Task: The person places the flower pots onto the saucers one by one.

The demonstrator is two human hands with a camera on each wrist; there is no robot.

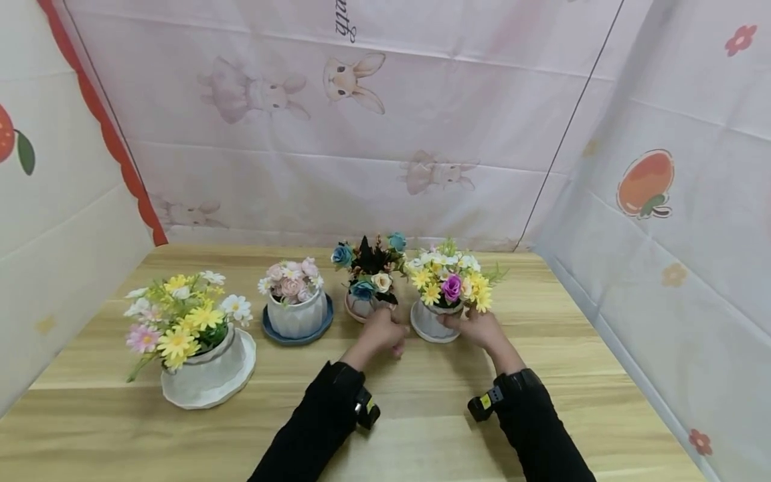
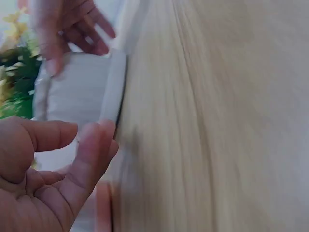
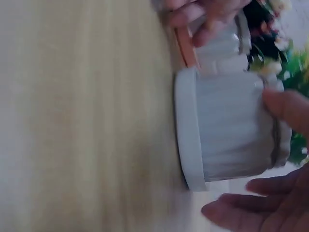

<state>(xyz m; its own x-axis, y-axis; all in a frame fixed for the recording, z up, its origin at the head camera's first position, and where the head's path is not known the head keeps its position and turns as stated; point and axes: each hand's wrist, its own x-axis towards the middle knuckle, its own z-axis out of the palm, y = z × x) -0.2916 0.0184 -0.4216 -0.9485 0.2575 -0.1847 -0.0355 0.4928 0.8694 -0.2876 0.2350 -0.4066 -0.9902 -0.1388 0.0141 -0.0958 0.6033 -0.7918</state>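
Note:
A white ribbed flowerpot (image 3: 236, 125) with yellow, white and purple artificial flowers (image 1: 450, 278) stands upright on a white saucer (image 1: 430, 331). My right hand (image 1: 484, 331) is at its right side, the thumb touching the pot near its rim and the other fingers extended, seemingly apart from the pot. My left hand (image 1: 378, 333) hovers in front of the neighbouring pot with blue and cream roses (image 1: 367, 278), which sits on a pinkish saucer (image 3: 186, 46). In the left wrist view, the left thumb and fingers are loosely bent with nothing between them. Both wrist views are blurred.
Left of the hands, a white pot with pink flowers (image 1: 295, 314) stands on a blue saucer (image 1: 286, 338). Farther left is a pot with yellow and white daisies (image 1: 187, 321) on a white scalloped saucer (image 1: 225, 395). Printed cloth (image 1: 385, 140) hangs behind the wooden table (image 1: 421, 442).

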